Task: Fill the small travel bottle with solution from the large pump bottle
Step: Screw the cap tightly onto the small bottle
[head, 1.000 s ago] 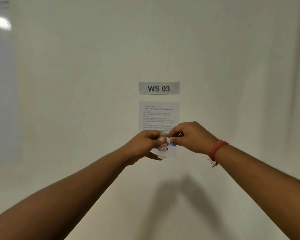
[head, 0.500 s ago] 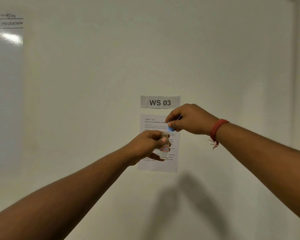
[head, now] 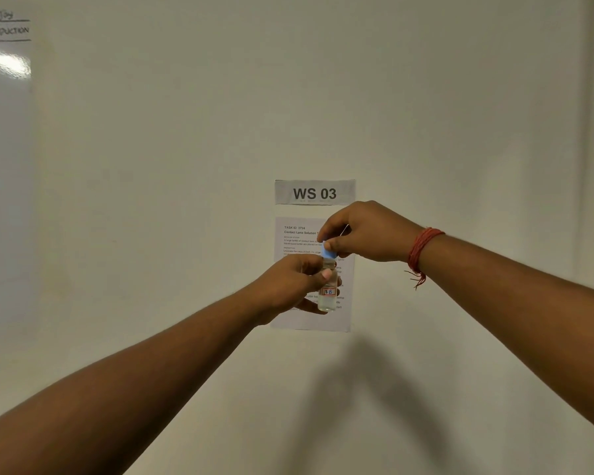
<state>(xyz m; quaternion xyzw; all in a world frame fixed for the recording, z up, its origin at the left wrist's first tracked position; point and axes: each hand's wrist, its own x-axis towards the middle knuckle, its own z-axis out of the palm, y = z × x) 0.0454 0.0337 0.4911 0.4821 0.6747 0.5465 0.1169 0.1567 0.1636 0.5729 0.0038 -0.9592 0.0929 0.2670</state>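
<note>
I hold a small clear travel bottle upright in front of the wall. It carries a red-framed label and clear liquid shows in its lower part. My left hand grips the bottle's body, thumb across its front. My right hand pinches a small blue cap right at the top of the bottle's neck. Whether the cap is seated on the neck is unclear. The large pump bottle is not in view.
A cream wall fills the view. A grey "WS 03" sign and a printed task sheet hang on it behind my hands. A whiteboard stands at the far left.
The view tilted upward. My right hand lifted the blue cap up off the bottle, then lowered it back to the neck. My left hand kept hold of the bottle.
</note>
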